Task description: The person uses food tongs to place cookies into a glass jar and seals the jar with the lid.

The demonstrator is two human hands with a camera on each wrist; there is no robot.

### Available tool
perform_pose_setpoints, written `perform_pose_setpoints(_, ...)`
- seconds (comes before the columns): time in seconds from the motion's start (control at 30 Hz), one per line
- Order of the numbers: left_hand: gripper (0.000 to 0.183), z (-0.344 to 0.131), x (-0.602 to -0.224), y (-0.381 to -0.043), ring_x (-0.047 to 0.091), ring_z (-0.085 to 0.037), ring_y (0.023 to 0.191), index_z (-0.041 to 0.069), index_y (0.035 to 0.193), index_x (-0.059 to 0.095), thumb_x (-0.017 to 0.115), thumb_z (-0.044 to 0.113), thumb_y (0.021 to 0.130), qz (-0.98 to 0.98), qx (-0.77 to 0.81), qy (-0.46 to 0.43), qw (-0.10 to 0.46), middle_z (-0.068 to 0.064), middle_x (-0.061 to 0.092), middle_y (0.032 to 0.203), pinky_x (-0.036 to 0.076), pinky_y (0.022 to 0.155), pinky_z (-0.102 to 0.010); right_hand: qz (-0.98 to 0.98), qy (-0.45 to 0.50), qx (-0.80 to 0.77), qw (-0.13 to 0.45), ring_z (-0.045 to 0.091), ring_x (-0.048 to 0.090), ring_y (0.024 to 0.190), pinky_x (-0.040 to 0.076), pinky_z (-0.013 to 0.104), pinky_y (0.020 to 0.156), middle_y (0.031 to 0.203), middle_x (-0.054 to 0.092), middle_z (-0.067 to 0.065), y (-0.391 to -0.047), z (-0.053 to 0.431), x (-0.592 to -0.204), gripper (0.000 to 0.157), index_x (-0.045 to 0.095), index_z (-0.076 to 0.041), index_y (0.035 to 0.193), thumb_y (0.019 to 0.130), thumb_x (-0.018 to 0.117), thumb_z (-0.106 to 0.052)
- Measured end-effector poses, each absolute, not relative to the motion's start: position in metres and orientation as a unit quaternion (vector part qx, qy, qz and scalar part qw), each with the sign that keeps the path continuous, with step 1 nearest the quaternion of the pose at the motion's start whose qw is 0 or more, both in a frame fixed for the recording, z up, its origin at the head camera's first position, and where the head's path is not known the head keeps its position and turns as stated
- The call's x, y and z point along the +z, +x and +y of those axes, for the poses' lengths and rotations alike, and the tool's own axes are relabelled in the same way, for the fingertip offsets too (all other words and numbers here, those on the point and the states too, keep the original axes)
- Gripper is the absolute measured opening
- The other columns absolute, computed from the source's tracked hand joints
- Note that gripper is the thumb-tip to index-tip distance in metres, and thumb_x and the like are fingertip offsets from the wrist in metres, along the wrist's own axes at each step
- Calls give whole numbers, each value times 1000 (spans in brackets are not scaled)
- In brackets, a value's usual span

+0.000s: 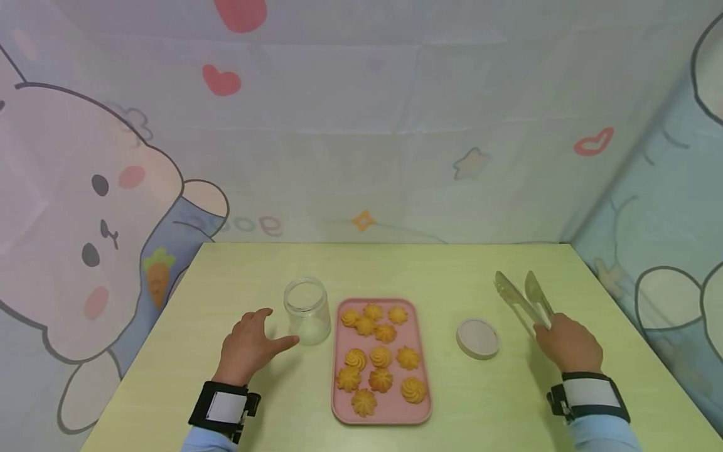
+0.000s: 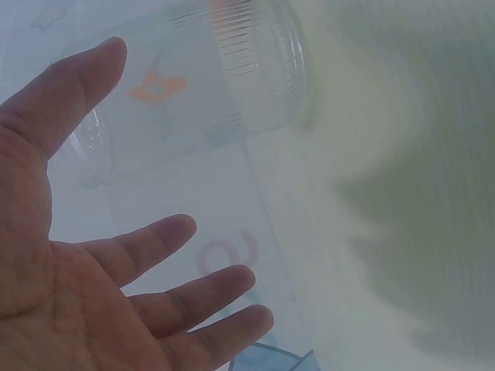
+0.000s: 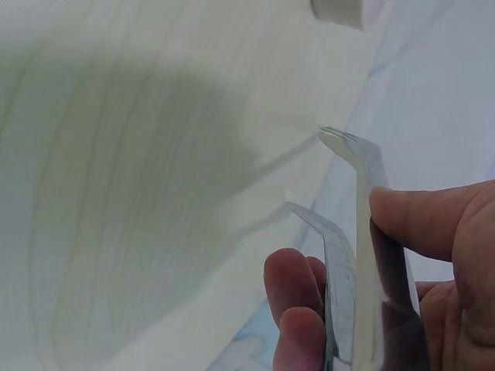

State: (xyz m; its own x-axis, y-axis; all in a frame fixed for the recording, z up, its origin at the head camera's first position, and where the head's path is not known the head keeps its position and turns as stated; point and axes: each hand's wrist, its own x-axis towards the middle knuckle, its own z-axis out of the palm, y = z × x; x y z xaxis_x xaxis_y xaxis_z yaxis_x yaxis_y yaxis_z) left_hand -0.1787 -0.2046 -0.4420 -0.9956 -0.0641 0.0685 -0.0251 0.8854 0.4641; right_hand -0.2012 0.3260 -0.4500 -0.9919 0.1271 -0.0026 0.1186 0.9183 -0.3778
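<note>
A clear glass jar [image 1: 307, 314] stands upright and lidless on the table, left of the tray. Beside it my left hand [image 1: 251, 347] is spread, thumb and fingers apart, holding nothing; in the left wrist view the jar [image 2: 193, 85] lies just beyond the thumb. My right hand [image 1: 569, 344] grips metal tongs [image 1: 525, 301], whose two arms are parted at the tips. In the right wrist view, thumb and fingers press the tongs [image 3: 367, 255] from either side, with nothing between the tips. Piped yellow cookies [image 1: 381, 356] lie on a pink tray [image 1: 341, 411].
A round, pale lid [image 1: 477, 338] lies flat on the table between the tray and the tongs. The pale yellow table [image 1: 452, 270] ends at a cloth backdrop [image 1: 361, 125] printed with cartoon figures, which also runs along both sides.
</note>
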Motion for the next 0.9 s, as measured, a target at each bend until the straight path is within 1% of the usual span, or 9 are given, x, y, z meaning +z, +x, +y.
perform_pose_setpoints(0.27,84,-206,-443,-180,50,-43,108,-3,132,49,72,53,74,-969,-245,27,33,-29,52,124,43,80,-56,-981,-57,186,15,25,49,54,36,37,42,64,52,11,-199,317,-444,39,53,2,80,96,47,-32)
perform_pose_setpoints(0.43,88,-206,-442,-181,49,-44,110,-4,136,44,73,52,75,-964,-263,31,18,-30,49,127,43,81,-56,-981,-41,186,42,24,48,51,35,36,41,62,52,10,-193,301,-431,37,51,1,80,96,49,-32)
perform_pose_setpoints(0.57,91,-206,-441,-183,48,-44,112,-4,138,40,73,52,75,-959,-280,30,10,-31,46,131,42,84,-57,-980,-24,185,66,23,49,52,34,35,40,64,55,10,-189,287,-422,35,55,1,88,96,52,-32)
perform_pose_setpoints(0.7,96,-206,-442,-187,46,-44,116,-4,140,37,73,55,74,-956,-292,27,5,-32,43,134,41,87,-57,-979,-13,188,80,22,48,52,33,34,39,66,55,9,-183,272,-416,33,57,-1,94,95,54,-33)
perform_pose_setpoints(0.8,99,-205,-442,-191,44,-44,118,-3,142,34,73,55,73,-954,-300,23,4,-31,42,136,40,89,-57,-978,-5,186,93,22,46,50,32,33,38,63,53,8,-178,260,-411,31,56,-3,90,95,55,-34)
perform_pose_setpoints(0.9,98,-201,-440,-193,44,-43,119,-3,142,33,75,53,73,-952,-307,17,8,-31,41,137,39,90,-57,-977,5,181,109,21,46,48,31,33,38,62,53,7,-173,249,-407,31,55,-3,88,94,57,-33)
